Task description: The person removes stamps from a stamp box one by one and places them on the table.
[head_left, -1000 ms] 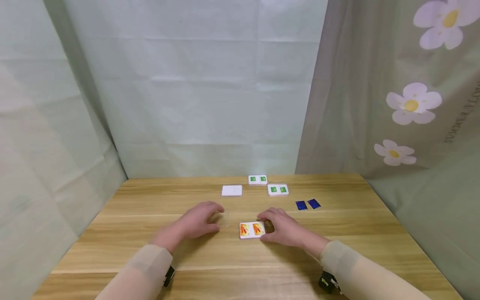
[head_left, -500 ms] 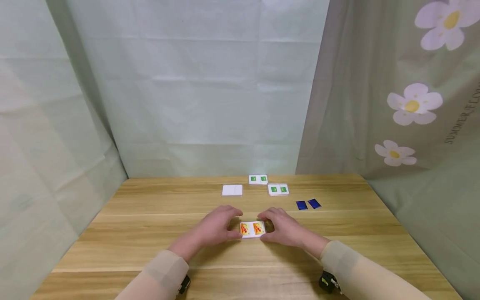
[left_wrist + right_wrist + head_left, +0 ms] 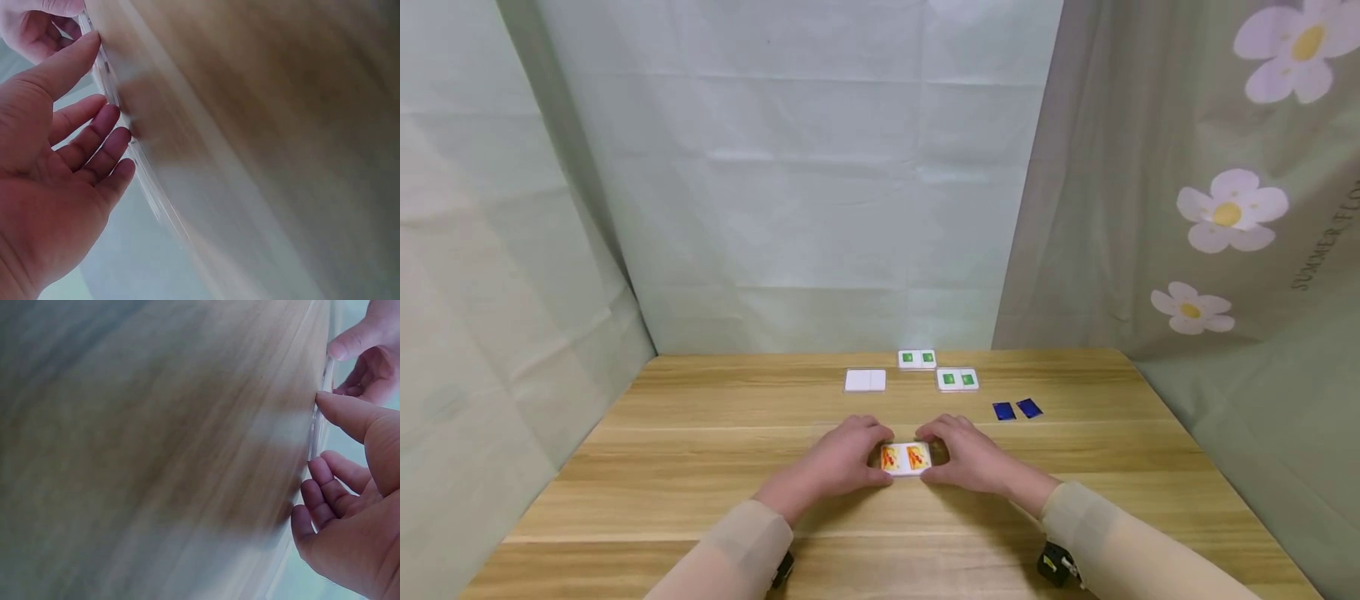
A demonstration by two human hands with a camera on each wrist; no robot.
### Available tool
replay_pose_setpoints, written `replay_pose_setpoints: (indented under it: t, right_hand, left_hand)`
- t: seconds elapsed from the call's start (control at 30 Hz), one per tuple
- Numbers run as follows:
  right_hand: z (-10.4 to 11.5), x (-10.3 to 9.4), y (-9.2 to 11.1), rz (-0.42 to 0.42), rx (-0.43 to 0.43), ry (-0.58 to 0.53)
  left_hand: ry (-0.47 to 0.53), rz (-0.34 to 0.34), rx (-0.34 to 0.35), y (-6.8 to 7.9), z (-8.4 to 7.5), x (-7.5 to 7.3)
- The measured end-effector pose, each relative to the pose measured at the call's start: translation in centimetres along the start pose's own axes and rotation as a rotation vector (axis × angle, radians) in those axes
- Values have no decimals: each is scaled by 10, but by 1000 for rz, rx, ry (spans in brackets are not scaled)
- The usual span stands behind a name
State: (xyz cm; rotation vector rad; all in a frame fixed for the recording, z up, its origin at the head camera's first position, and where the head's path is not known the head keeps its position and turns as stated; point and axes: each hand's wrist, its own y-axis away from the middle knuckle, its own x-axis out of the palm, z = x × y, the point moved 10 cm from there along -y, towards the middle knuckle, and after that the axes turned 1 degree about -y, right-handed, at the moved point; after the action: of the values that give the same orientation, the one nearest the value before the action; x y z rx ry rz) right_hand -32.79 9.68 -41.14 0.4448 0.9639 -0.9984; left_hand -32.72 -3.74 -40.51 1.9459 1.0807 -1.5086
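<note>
A flat white card case (image 3: 905,459) with two orange-and-yellow pictures lies on the wooden table in the head view. My left hand (image 3: 848,457) holds its left end, thumb at the near edge and fingers at the far edge. On the opposite end my right hand (image 3: 962,455) grips it the same way. Seen from the left wrist, the left thumb (image 3: 84,53) and fingers stand close to the tabletop at a thin clear edge. The right wrist view has the right thumb (image 3: 337,411) low against the table, with the other hand just beyond.
Behind the hands lie a plain white case (image 3: 865,381) and two white cases with green pictures, one farther back (image 3: 917,359) and one nearer (image 3: 957,380). Two small dark blue squares (image 3: 1004,411) are to their right. Curtains (image 3: 805,183) enclose the table.
My left hand has moved right, from beside a faint clear outline on the table to the left end of the picture case. The right hand has stayed at the right end.
</note>
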Motion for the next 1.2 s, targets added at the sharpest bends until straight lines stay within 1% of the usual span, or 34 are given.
replay_pose_setpoints:
  t: [0.3,0.63,1.03,1.2]
  right_hand:
    - [0,-1,-4,0,11,-10]
    - [-6,0,-7,32,37,-53]
    - [-5,1,-12,58,17,-47]
    - [-4,-1,-14,56,16,-39]
  left_hand:
    - [8,14,-17,-3,-2,-3]
    - [16,31,-5,-3,-3,0]
    - [9,36,1,-3,-2,2]
    - [-1,39,-5,-4,-1,2]
